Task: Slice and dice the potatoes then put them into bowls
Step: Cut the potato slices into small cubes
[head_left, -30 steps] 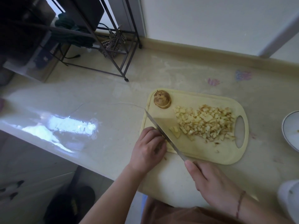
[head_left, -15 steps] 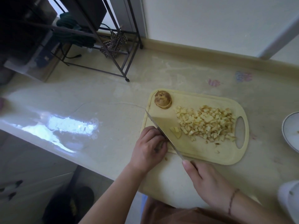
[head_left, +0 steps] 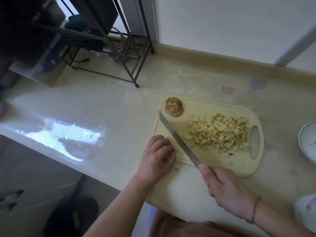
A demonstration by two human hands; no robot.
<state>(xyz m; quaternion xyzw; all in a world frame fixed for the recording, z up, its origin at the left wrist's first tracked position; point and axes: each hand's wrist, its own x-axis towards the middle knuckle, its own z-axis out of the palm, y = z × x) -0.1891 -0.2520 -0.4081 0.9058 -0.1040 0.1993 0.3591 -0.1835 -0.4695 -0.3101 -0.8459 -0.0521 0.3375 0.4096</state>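
A pale yellow cutting board (head_left: 213,161) lies on the counter. A pile of diced potato (head_left: 220,132) covers its right half, and a brown-skinned potato end (head_left: 174,106) sits at its far left corner. My right hand (head_left: 227,190) grips the handle of a long knife (head_left: 177,139); the blade lies diagonally across the board with its right side against the pile's left edge. My left hand (head_left: 157,156) rests at the board's near left edge, fingers curled over a small brownish potato piece that is mostly hidden.
A white bowl (head_left: 307,142) stands at the right edge of view, and a white object (head_left: 306,211) sits at the lower right. A black metal rack (head_left: 119,48) stands at the back left. A small potato scrap (head_left: 176,169) lies on the counter beside the board.
The knife has shifted right, away from my left hand and up against the diced pile, taking the few freshly cut bits with it. My left hand has stayed in place.
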